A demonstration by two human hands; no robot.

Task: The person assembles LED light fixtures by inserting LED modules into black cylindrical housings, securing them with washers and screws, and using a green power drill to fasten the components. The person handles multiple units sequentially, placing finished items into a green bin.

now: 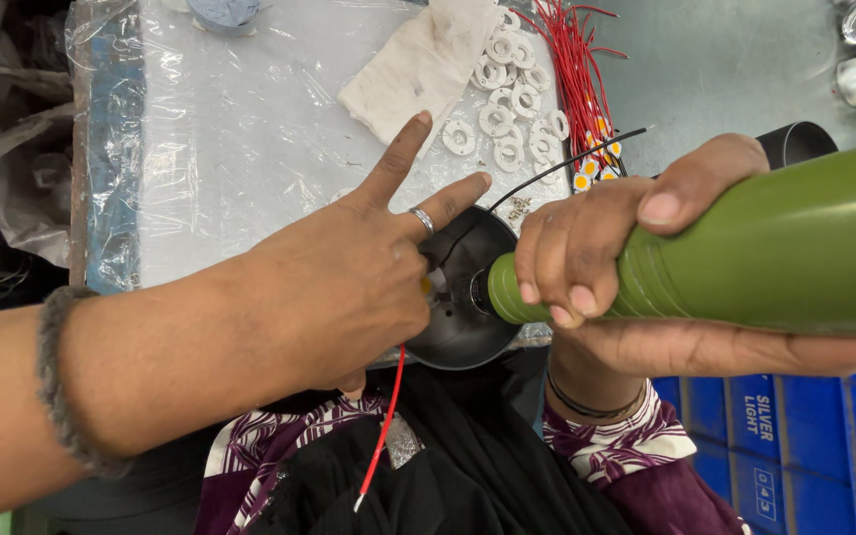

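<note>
Workbench top is grey-green metal, far left part covered by a clear plastic sheet (wrinkled, catching glare). Blue plastic crate sits near right, below bench level. Crumpled plastic bag hangs at the far left edge. Lighting is bright and even from overhead; no walls or windows visible.

Seen from above, the right hand wraps a thick green tool, its tip pressed into a round black housing at the edge of a plastic-covered desk. The left hand steadies the housing, index and middle fingers splayed, a red wire trailing below it. Beyond lie white rings, a cloth and bundled red wires.
</note>
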